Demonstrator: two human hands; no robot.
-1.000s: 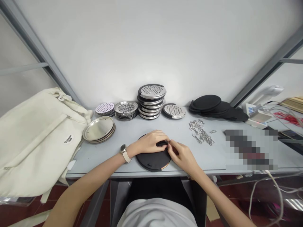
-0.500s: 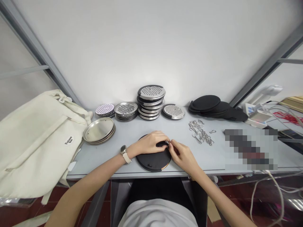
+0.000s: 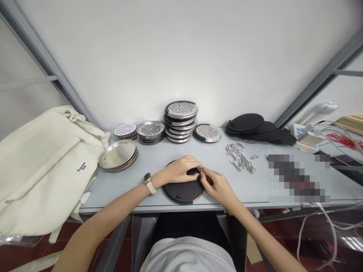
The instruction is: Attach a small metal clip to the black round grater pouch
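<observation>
A flat black round disc (image 3: 185, 192) lies near the table's front edge, with a thin orange-copper strip on its lower right rim. My left hand (image 3: 181, 170) rests across its upper part, thumb and fingers closed around a raised black piece there. Beside it, my right hand (image 3: 217, 186) pinches a small shiny metal clip (image 3: 200, 170) at the disc's upper right edge, against the left fingertips. The fingers partly cover the clip, so how it is fastened cannot be made out. To the right lies a pile of metal clips and rings (image 3: 241, 160).
Along the wall stand a tall stack of perforated graters (image 3: 181, 109), a lower grater stack (image 3: 151, 129), a single grater (image 3: 208, 133) and black discs (image 3: 248, 122). Plain metal plates (image 3: 117, 154) sit at left by a cream bag (image 3: 48, 162). Cables (image 3: 334, 234) hang at right.
My right fingers have shifted slightly at the disc's upper right edge, and the metal clip has turned a little. My left hand keeps its place; the whole view has moved slightly.
</observation>
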